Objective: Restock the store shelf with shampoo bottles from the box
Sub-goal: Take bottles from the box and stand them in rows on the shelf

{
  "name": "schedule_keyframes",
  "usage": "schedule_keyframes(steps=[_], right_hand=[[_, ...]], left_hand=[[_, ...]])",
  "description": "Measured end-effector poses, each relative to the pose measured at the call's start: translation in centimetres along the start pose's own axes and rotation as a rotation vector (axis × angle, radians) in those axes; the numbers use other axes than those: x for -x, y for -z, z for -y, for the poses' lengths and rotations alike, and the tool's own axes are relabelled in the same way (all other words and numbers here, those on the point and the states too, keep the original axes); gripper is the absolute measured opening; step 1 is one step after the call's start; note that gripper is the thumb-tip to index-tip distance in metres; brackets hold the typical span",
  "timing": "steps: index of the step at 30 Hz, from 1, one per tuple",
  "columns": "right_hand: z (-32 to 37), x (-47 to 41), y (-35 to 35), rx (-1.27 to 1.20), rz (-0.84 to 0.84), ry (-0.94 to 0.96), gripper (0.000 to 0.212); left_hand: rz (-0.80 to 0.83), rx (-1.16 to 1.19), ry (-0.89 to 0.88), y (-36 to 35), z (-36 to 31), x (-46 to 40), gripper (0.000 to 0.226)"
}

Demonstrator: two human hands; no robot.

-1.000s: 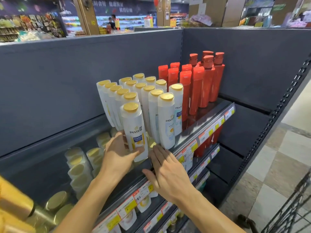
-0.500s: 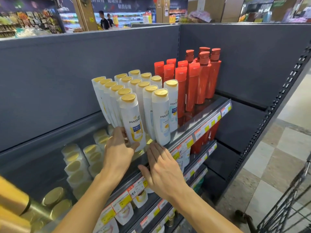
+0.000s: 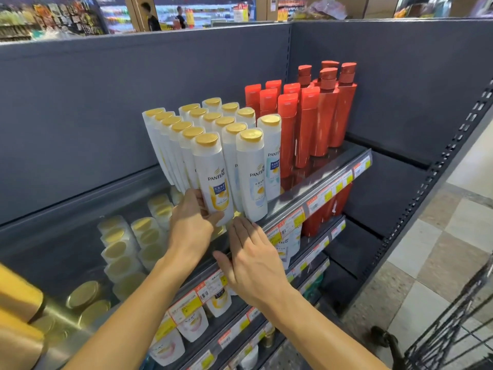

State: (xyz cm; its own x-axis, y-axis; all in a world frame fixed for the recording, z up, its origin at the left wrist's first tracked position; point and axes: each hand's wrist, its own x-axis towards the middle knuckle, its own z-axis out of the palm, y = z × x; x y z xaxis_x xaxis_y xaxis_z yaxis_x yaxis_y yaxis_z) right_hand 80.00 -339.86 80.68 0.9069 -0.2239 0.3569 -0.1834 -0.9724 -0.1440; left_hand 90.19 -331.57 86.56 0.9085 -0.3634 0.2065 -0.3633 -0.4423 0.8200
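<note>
While the left hand (image 3: 190, 225) still pinches the near white bottle (image 3: 214, 180) low down and has stood it straighter at the shelf (image 3: 317, 182) edge, the right hand (image 3: 253, 252) stays spread flat just beside it, so this one looks nearly placed.

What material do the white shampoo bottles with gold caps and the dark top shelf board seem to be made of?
White shampoo bottle with gold cap: probably glossy plastic, judging by its smooth, softly shining body; the cap has a metallic-looking gold finish, likely plastic too. Dark top shelf board: apparently painted metal or another polished hard surface, because it mirrors the red bottles standing on it.
</note>
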Motion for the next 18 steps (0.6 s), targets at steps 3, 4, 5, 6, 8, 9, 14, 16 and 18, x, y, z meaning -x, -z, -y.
schedule_keyframes(steps=[3, 4, 5, 6, 8, 9, 14, 16, 18], right_hand=[[-0.1, 0.0, 0.0, 0.002, -0.007, 0.003, 0.067], [-0.1, 0.0, -0.1, -0.002, -0.006, 0.005, 0.068], [-0.1, 0.0, -0.1, -0.006, -0.006, 0.006, 0.068], [-0.2, 0.0, -0.1, -0.01, -0.004, 0.006, 0.069], [-0.2, 0.0, -0.2, -0.019, -0.006, 0.005, 0.069], [-0.3, -0.1, -0.2, -0.021, -0.006, 0.008, 0.069], [-0.3, 0.3, 0.0, -0.007, -0.021, 0.058, 0.067], [0.2, 1.0, 0.4, 0.009, -0.009, 0.077, 0.068], [0.9, 2.3, 0.8, 0.012, 0.002, 0.076, 0.072]], left_hand=[[-0.017, 0.005, 0.012, -0.2, 0.1, 0.4, 0.039], [-0.021, 0.01, 0.015, -0.2, 0.1, 0.7, 0.04], [-0.03, 0.012, 0.017, -0.2, 0.1, 0.9, 0.041], [-0.043, 0.004, 0.018, -0.2, 0.0, 1.2, 0.042], [-0.06, -0.057, 0.01, 0.2, 0.0, 1.6, 0.043], [-0.057, -0.119, -0.003, 0.6, 0.1, 1.9, 0.039], [-0.021, -0.362, -0.113, 2.9, 1.0, 4.1, 0.034], [-0.023, -0.402, -0.151, 4.0, 1.3, 5.2, 0.037], [-0.003, -0.42, -0.176, 5.0, 1.6, 6.3, 0.044]])
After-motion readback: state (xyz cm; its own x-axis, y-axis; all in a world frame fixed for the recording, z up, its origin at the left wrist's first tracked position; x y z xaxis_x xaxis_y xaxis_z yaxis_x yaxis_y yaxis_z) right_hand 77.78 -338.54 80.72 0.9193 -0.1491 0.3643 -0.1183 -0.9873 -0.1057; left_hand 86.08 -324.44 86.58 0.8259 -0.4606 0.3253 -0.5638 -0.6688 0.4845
